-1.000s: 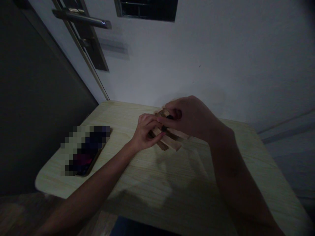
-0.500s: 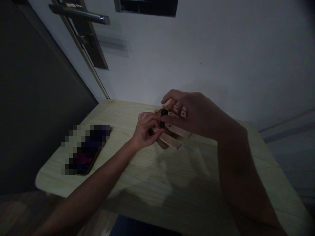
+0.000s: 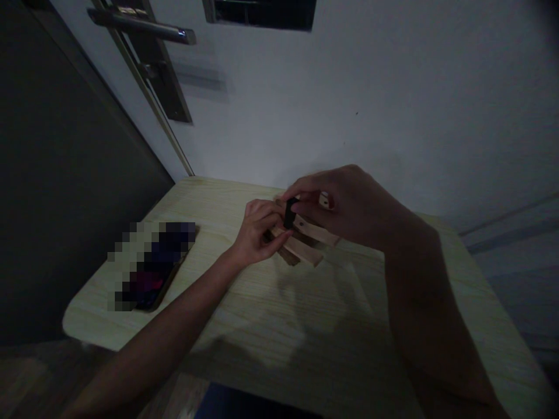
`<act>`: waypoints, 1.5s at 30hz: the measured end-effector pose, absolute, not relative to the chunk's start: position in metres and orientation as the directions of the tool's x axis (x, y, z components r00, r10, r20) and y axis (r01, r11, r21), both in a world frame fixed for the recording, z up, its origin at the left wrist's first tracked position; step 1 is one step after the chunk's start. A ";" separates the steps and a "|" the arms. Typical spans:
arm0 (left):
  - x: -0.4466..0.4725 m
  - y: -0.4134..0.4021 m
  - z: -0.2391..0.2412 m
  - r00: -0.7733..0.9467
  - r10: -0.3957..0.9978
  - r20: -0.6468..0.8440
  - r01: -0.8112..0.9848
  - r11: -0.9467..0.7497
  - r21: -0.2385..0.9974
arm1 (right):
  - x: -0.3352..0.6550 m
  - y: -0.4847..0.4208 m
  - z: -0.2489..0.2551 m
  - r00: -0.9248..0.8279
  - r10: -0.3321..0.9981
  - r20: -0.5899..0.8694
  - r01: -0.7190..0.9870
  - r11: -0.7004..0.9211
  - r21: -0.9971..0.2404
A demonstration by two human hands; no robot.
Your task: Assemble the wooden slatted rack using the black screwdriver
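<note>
A small assembly of light wooden slats (image 3: 305,247) lies near the far edge of a pale wood-grain table (image 3: 279,326). My left hand (image 3: 257,230) grips its left end, fingers curled over the slats. My right hand (image 3: 345,203) hovers just above the assembly, its thumb and fingers pinched on a small black piece (image 3: 290,213) that touches the top slat. The lighting is dim, so the slats under both hands are partly hidden.
A dark phone-like object (image 3: 151,265), blurred out, lies on the table's left side. A white wall rises right behind the table. To the left stands a door with a metal lever handle (image 3: 140,26). The table's front edge is near me.
My right hand opened and lifted slightly half a second ago, then closed again on the black piece and settled lower. The left hand has stayed on the slats.
</note>
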State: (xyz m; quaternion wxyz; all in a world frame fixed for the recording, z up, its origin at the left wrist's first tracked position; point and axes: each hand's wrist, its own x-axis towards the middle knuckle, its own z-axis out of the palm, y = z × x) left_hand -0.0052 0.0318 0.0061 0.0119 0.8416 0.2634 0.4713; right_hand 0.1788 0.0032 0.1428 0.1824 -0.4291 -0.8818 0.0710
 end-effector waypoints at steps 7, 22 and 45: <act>-0.005 0.032 0.005 0.435 0.419 0.797 0.459 -0.865 0.204 | 0.174 0.000 0.141 -0.461 0.842 0.280 0.823 0.523 -0.220; -0.005 0.034 0.001 0.393 0.412 0.822 0.426 -0.874 0.234 | 0.170 -0.001 0.139 -0.425 0.867 0.261 0.825 0.490 -0.281; -0.003 0.033 0.002 0.332 0.501 0.799 0.456 -0.827 0.328 | 0.168 0.004 0.133 -0.452 0.838 0.306 0.855 0.505 -0.118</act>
